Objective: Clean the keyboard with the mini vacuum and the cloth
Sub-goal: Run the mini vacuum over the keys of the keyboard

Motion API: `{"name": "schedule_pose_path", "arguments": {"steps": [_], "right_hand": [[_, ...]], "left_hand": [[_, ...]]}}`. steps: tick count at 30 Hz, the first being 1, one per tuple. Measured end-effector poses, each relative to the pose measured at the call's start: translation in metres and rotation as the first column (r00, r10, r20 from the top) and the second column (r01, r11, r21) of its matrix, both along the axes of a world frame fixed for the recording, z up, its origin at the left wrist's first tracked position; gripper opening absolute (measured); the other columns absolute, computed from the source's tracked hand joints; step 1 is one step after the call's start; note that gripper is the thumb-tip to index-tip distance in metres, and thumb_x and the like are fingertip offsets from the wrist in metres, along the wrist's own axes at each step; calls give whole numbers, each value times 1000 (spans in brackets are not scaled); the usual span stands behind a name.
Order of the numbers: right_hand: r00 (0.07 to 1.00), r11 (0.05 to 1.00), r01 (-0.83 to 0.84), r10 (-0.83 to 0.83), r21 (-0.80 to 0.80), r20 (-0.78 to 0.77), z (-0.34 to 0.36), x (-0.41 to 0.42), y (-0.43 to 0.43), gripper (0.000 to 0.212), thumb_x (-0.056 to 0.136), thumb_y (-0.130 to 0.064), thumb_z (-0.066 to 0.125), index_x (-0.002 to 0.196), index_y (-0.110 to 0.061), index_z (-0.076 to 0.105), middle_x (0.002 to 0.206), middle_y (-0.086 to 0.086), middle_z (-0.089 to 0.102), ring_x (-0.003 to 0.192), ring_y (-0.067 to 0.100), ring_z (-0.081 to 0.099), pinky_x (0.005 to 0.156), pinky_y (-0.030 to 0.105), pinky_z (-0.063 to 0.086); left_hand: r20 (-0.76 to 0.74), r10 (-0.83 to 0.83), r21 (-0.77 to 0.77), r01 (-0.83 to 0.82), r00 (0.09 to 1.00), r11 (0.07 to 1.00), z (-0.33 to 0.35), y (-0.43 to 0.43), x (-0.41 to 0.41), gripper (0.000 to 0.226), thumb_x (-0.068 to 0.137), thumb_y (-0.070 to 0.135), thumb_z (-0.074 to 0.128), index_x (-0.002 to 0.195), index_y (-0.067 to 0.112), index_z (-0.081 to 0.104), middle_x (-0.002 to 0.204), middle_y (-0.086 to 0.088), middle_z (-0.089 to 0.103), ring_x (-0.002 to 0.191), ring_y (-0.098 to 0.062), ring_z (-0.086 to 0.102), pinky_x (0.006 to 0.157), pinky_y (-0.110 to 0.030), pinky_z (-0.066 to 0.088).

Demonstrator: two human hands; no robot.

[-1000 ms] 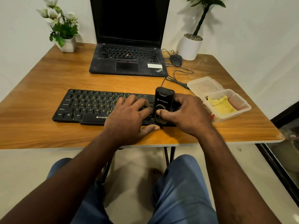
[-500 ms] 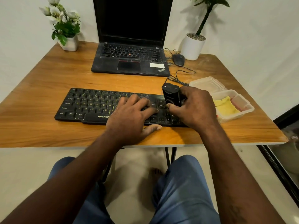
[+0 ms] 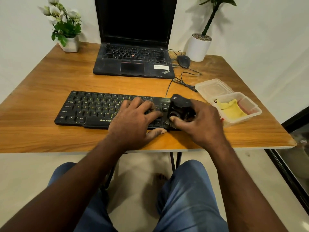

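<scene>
Black keyboard point(image 3: 93, 108) lies along the table's point(image 3: 50, 81) front edge, about centre. Left hand point(image 3: 133, 121) is flat on the right-middle keys, fingers spread, pressing down, holding nothing. Right hand point(image 3: 200, 124) is wrapped round the mini vacuum point(image 3: 181, 106), thumb on its near face, nozzle end down at the keyboard's right end. Vacuum is blurred, so exact contact with the keys is unclear. Yellow cloth point(image 3: 232, 109) sits untouched in a clear plastic container point(image 3: 250, 113) near the table's right edge, just beside the right hand.

Step looks like vacuuming the right key block. To do it well: nozzle low against the keys, slow row by row, left hand's weight on so the board doesn't slide. Then lift that hand to reach the covered keys.

Room: the container crowds the right end, so outward strokes could knock it. Mouse cable point(image 3: 184, 82) runs just behind the keyboard's right rear corner. Front edge is close, little slack toward the person. Bare table to the left and behind, up to the laptop point(image 3: 133, 64).
</scene>
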State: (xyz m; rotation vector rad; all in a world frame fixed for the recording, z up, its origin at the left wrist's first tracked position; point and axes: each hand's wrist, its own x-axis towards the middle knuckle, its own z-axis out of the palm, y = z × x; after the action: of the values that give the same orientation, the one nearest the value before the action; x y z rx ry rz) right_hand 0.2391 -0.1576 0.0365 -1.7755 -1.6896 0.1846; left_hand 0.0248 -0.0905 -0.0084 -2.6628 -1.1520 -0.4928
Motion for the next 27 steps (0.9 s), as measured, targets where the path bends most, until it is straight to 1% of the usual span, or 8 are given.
{"name": "schedule_pose_path", "arguments": {"steps": [1,3,8,12,15,20,22,27], "right_hand": [[997,997,76,-76,33,3,-1,4,3,47,78,-46,82,120,-28,72,105,-7,75,91,13,69,74,35,60],[984,981,177,-177,81,-6,-1,12,5,45,78,-48,81,117,-27,73,101,-6,77,85,14,70,72,40,62],[997,997,-66,68,45,-48,0,0,-7,46,79,-39,85,121,-26,73,103,-13,72,88,3,65,70,13,50],[994,986,100,-104,130,23,-2,12,1,40,79,-37,84,115,-23,74,100,-7,74,86,13,66,72,35,58],[995,985,40,-24,166,-96,-2,17,2,37,78,-40,83,111,-26,76,96,-9,75,84,8,67,71,31,57],[970,970,-211,192,123,146,-2,10,-1,42,72,-30,92,109,-19,78,94,-8,68,86,15,60,69,29,50],[967,975,-207,192,76,169,0,26,-2,46,71,-30,92,113,-18,77,95,-3,67,86,18,60,69,37,54],[990,995,-86,80,46,117,-1,58,-9,57,69,-53,80,116,-21,77,96,4,67,85,21,64,71,40,57]], "left_hand": [[-4,0,-6,0,1000,1000,1,0,-1,68,93,78,32,138,34,58,130,-2,58,117,-24,46,94,-46,42],[-9,4,-18,-4,1000,1000,2,-1,-1,69,93,79,30,140,35,57,132,0,57,118,-23,44,95,-46,41],[-9,9,-30,-9,1000,1000,2,0,0,70,92,78,29,139,34,57,131,-2,57,118,-24,45,95,-46,42],[-11,11,-30,-11,1000,999,2,-1,0,69,93,78,31,140,35,56,134,-1,56,119,-24,44,96,-47,42],[-15,12,-34,-13,1000,999,3,-1,0,69,93,79,31,141,36,56,134,0,56,120,-23,44,96,-45,41],[-12,13,-44,-13,1000,999,2,-1,1,69,92,78,34,139,33,56,131,0,56,119,-24,45,95,-46,41],[-13,15,-51,-15,1000,999,2,-2,0,69,92,79,32,140,35,55,133,0,55,120,-23,44,96,-46,40],[-16,18,-58,-19,1000,998,5,-4,-1,71,93,79,27,143,36,54,136,2,54,122,-22,43,98,-46,39]]}}
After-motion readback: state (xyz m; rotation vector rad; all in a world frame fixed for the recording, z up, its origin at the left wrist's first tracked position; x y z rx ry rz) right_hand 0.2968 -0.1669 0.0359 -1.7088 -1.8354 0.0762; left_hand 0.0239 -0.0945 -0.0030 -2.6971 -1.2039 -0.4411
